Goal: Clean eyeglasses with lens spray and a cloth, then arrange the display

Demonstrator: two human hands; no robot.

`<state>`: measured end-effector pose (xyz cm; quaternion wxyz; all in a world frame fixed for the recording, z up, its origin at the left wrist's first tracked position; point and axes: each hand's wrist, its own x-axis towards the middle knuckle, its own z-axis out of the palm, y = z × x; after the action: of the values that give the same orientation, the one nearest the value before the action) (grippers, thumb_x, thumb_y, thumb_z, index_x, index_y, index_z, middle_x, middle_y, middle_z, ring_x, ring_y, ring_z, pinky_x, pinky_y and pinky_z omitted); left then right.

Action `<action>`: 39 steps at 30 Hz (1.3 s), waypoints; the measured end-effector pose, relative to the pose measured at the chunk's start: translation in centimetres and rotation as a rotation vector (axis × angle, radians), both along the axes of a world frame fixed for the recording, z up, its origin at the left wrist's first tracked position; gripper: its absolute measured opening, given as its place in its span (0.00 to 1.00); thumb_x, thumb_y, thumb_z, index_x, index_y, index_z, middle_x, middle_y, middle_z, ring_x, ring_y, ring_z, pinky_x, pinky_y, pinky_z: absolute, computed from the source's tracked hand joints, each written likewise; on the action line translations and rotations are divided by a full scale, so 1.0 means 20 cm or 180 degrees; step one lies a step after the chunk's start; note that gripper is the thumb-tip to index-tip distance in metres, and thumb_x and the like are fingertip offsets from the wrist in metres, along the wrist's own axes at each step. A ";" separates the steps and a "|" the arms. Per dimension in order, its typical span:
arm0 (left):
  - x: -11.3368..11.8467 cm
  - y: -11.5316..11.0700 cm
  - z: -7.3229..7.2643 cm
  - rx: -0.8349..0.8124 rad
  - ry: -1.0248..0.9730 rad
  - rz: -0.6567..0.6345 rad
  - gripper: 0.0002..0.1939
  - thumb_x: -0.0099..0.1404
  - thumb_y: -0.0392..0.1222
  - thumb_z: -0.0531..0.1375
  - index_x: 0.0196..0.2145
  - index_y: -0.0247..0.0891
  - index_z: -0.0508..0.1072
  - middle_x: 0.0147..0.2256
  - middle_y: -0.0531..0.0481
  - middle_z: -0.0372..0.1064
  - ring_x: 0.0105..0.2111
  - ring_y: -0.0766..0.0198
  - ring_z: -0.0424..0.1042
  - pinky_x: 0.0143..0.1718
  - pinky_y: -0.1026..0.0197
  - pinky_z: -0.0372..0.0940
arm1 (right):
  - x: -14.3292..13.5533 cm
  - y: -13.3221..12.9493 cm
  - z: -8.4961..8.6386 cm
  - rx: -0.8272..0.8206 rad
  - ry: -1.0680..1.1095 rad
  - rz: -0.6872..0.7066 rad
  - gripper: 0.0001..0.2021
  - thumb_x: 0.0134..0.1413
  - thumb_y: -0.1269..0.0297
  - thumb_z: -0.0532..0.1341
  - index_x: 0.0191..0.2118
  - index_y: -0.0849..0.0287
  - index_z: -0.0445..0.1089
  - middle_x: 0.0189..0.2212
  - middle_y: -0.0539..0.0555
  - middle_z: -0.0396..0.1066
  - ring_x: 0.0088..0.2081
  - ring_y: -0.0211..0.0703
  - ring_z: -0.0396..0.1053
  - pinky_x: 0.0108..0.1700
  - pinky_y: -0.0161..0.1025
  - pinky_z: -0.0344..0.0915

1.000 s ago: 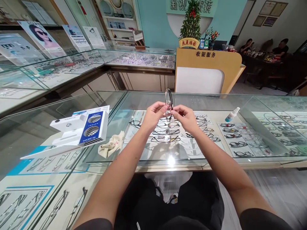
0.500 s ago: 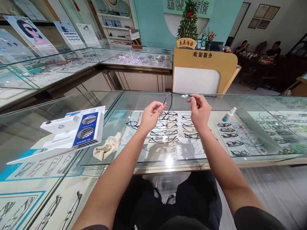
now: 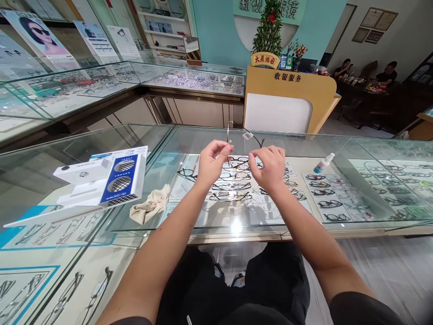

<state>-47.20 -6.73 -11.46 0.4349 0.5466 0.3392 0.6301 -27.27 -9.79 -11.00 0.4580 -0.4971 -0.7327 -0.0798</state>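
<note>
My left hand (image 3: 214,164) pinches a thin-framed pair of eyeglasses (image 3: 228,132), raised above the glass counter. A small white tag (image 3: 248,135) hangs on the dark temple that reaches out to the right. Just below that temple's tip is my right hand (image 3: 269,168), its fingers bent, thumb apart from the forefinger, with nothing seen between them. Under both hands, rows of eyeglasses (image 3: 232,197) lie inside the counter, partly covered by my hands and forearms.
On the counter's left are a crumpled beige cloth (image 3: 150,205) and a blue and white box (image 3: 122,180). A white spray bottle (image 3: 324,163) stands to the right. Beyond are a yellow cashier desk (image 3: 287,83) and more glass showcases (image 3: 189,81). Two people sit at the far right.
My right hand has let go of the temple and moved left and down, closer to my left hand. The eyeglasses have turned in my left hand, and the tagged temple now slants downward.
</note>
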 end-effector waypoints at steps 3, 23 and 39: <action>0.00 0.01 -0.01 -0.0005 -0.0044 0.0103 0.27 0.62 0.66 0.76 0.41 0.41 0.79 0.45 0.44 0.83 0.45 0.56 0.83 0.40 0.58 0.80 | 0.01 0.02 0.00 0.0271 -0.0004 -0.0083 0.15 0.75 0.57 0.59 0.37 0.50 0.79 0.35 0.56 0.84 0.41 0.55 0.70 0.54 0.58 0.60; 0.01 -0.05 0.00 0.0494 0.0989 0.0273 0.17 0.73 0.58 0.68 0.42 0.42 0.82 0.44 0.45 0.82 0.45 0.55 0.79 0.38 0.60 0.72 | -0.01 0.03 -0.05 -0.0576 0.0627 0.0315 0.22 0.70 0.60 0.62 0.66 0.56 0.67 0.67 0.70 0.70 0.61 0.63 0.75 0.54 0.58 0.79; 0.02 -0.05 0.01 -0.0109 0.0334 -0.0628 0.22 0.61 0.61 0.77 0.37 0.39 0.82 0.50 0.41 0.77 0.48 0.53 0.78 0.37 0.59 0.79 | -0.02 0.02 -0.02 -0.1086 0.0817 0.1306 0.24 0.66 0.50 0.70 0.62 0.51 0.71 0.64 0.63 0.75 0.56 0.56 0.77 0.60 0.57 0.75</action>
<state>-46.75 -7.67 -11.28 0.4858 0.6021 0.3167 0.5488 -27.74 -9.45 -11.40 0.4633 -0.4144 -0.7568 0.2022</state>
